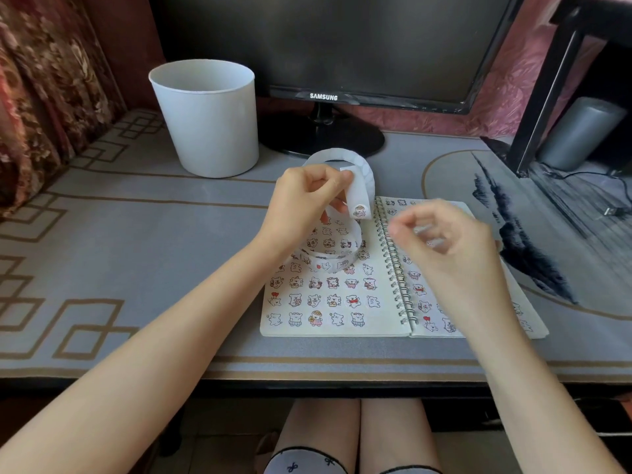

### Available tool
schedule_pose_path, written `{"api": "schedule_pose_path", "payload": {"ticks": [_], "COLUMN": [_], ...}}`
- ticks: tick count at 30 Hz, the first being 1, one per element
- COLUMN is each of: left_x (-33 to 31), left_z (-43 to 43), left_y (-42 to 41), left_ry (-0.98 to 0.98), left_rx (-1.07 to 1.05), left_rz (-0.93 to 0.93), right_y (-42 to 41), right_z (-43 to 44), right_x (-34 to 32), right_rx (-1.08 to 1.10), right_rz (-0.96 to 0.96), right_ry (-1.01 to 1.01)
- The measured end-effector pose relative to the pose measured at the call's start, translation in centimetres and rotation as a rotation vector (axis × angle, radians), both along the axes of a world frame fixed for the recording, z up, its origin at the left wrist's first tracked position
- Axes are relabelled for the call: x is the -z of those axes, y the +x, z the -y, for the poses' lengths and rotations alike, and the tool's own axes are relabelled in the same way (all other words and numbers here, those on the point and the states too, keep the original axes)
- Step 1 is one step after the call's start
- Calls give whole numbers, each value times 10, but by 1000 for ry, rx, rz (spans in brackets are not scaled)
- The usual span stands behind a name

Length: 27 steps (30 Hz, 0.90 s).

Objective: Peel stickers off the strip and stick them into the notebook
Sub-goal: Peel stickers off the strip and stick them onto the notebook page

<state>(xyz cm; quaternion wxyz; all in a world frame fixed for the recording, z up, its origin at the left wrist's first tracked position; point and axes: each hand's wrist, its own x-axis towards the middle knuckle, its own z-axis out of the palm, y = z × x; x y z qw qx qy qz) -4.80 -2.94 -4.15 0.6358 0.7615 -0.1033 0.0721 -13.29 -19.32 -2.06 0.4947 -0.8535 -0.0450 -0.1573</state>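
An open spiral notebook lies on the desk mat, both pages covered with rows of small bear stickers. My left hand is raised above the left page and pinches a long white sticker strip. The strip loops up behind the hand and curls down onto the page. One bear sticker sits at the strip's hanging end. My right hand hovers over the right page, blurred, with its fingers curled. Whether it holds a sticker is unclear.
A white bucket stands at the back left of the mat. A black monitor on a round stand rises right behind the strip. A grey cylinder and a cable plug lie at the far right.
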Motion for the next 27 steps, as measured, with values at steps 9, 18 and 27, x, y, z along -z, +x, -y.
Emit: {"api": "schedule_pose_path", "payload": {"ticks": [9, 18, 27], "left_x": [-1, -6, -2], "left_z": [-1, 1, 1], "left_y": [0, -3, -1], "left_ry": [-26, -41, 22], "left_rx": [24, 101, 150], "left_rz": [22, 18, -6], "right_y": [45, 50, 54], "right_z": [-10, -9, -7], "right_x": [9, 16, 14], "right_rx": [-88, -54, -73], "right_rz": [106, 137, 121], "right_ry": [-6, 65, 158]}}
